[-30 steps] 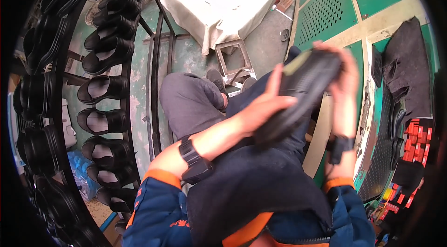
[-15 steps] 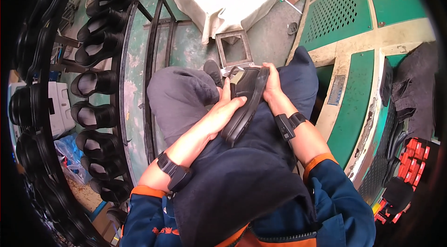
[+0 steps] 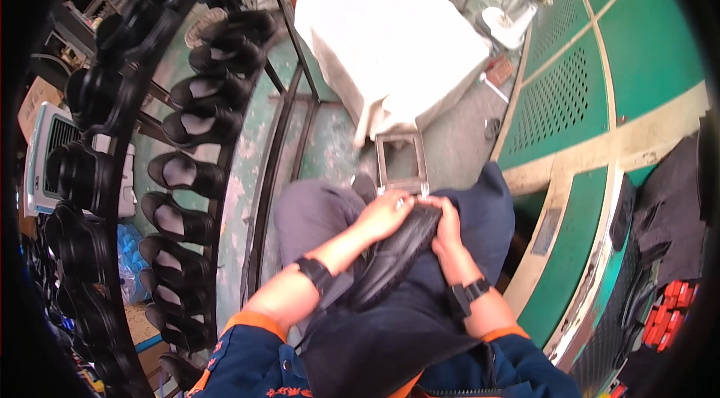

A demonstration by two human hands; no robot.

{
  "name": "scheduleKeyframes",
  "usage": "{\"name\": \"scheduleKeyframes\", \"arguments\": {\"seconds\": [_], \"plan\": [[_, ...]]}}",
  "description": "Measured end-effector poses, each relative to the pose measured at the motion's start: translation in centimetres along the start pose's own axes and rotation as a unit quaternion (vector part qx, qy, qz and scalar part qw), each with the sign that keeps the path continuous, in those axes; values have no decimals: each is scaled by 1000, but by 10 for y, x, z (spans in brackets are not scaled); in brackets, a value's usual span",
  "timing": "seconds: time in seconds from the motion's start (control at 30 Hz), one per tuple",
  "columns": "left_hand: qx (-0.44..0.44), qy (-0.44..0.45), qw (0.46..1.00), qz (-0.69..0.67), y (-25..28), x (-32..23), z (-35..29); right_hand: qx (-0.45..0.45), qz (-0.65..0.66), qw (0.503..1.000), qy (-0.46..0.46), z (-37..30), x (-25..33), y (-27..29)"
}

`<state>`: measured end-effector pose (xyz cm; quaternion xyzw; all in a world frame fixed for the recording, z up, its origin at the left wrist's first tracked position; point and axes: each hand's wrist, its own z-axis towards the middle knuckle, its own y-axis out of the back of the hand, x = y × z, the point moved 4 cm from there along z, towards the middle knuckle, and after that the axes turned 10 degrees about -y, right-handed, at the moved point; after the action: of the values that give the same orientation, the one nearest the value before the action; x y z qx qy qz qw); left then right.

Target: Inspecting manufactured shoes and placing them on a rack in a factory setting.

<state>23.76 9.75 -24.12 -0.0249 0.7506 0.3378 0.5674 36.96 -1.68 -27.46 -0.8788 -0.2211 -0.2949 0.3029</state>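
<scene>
A black shoe (image 3: pixel 397 257) lies slantwise over my lap, one end toward my body and the other between my hands. Against its far left side, my left hand (image 3: pixel 384 216) is closed with the fingertips at the far end; a small shiny spot shows on its fingers. My right hand (image 3: pixel 447 225) grips the far right side of the same shoe, and its fingertips meet those of the left. What lies under the fingertips is hidden. Motion blurs the shoe's surface a little.
Rows of black shoes (image 3: pixel 184 173) fill a dark rack on my left. Ahead stand a small metal frame (image 3: pixel 381 162) and a block draped in white cloth (image 3: pixel 397 45). Green perforated panels (image 3: pixel 559 90) run along the right, with red boxes (image 3: pixel 667 315) lower down.
My left hand has moved from the shoe's side to its far end, beside my right. The shoe has turned, showing more of its top. The view has tilted up and shifted left.
</scene>
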Motion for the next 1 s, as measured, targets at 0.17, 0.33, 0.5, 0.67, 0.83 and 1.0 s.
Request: {"name": "scheduleKeyframes", "arguments": {"seconds": [0.17,0.33,0.5,0.67,0.83,1.0], "plan": [[-36,-39,999,-7,-1,1,-16,-16,-27,999,25,-24,11,-3],[10,11,1000,-24,0,6,-19,-39,-50,998,9,-32,23,-12],[-32,26,967,-253,-7,18,-19,-36,-167,985,-5,-39,38,-36],[16,151,882,-446,-8,22,-15,89,-124,988,33,-30,58,-75],[-101,146,803,-569,5,7,1,207,-169,960,-81,-13,36,-89],[-48,255,752,-606,-7,13,-12,198,-180,960,80,-23,23,-80]]}}
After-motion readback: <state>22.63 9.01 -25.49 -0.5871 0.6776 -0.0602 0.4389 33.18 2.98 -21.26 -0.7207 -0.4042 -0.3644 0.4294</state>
